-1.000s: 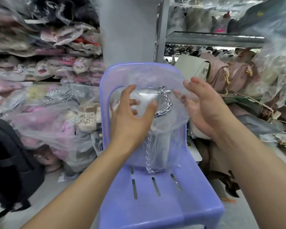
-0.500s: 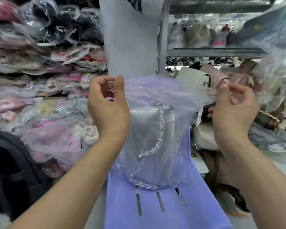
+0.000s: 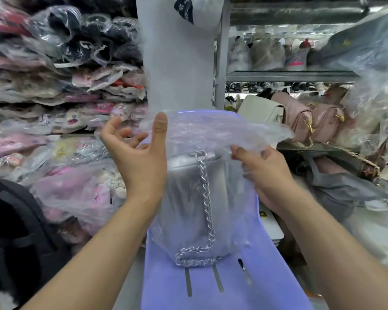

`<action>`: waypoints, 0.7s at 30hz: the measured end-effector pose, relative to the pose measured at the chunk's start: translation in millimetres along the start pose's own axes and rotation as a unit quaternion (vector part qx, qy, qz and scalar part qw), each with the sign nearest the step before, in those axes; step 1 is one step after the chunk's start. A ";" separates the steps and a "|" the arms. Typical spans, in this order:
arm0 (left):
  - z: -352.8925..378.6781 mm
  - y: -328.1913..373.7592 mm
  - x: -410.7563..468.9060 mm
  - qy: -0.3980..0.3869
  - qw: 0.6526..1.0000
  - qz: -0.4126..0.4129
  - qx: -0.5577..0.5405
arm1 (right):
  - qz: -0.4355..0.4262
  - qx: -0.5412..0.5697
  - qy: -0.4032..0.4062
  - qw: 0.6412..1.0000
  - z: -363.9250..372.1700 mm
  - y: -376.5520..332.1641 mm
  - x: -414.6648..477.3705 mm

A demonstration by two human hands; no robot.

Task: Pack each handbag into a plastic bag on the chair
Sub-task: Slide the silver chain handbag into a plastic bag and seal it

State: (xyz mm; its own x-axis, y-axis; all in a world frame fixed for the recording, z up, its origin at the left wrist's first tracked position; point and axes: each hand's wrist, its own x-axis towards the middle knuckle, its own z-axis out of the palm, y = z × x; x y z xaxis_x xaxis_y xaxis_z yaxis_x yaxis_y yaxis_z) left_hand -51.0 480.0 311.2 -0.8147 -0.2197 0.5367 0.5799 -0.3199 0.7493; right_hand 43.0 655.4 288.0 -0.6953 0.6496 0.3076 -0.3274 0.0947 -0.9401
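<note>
Wrapping silver handbag [image 3: 186, 189]: clear plastic bag [image 3: 213, 133].

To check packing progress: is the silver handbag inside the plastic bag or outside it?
Inside. The silver handbag and its chain show through the clear plastic bag, which wraps them down to the chair seat.

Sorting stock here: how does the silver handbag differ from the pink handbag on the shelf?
The silver handbag sits inside a clear plastic bag on the chair; the pink handbag lies unbagged on the shelf. The silver handbag has a silver chain; the pink handbag has gold hardware. Both have metal fittings.
</note>
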 end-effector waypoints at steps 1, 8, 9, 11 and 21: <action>-5.3 -4.5 0.2 -0.022 0.999 -0.024 0.033 | -0.001 0.001 0.004 1.000 -0.9 0.2 0.8; -14.5 -10.4 -19.5 -0.198 0.957 -0.039 0.208 | -0.058 0.035 -0.013 0.998 8.3 -16.5 -4.4; -10.9 -5.9 -18.3 -0.180 0.959 -0.047 0.212 | -0.062 0.057 -0.020 0.996 9.0 -20.6 -3.2; -5.0 -2.1 -9.7 -0.151 0.970 -0.074 0.176 | -0.059 0.089 -0.029 0.994 10.7 -28.6 -0.9; 12.4 11.5 7.0 -0.089 0.977 -0.192 -0.023 | 0.037 0.277 -0.087 0.956 5.1 -29.6 -2.2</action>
State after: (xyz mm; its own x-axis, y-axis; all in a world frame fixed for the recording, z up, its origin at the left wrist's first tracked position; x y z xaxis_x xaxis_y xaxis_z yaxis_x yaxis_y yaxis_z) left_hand -50.0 486.1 328.4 -0.9555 0.0863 0.2820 0.2281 -0.3902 0.8920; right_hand 50.9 647.3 315.9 -0.8099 0.4991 0.3083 -0.5284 -0.3923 -0.7530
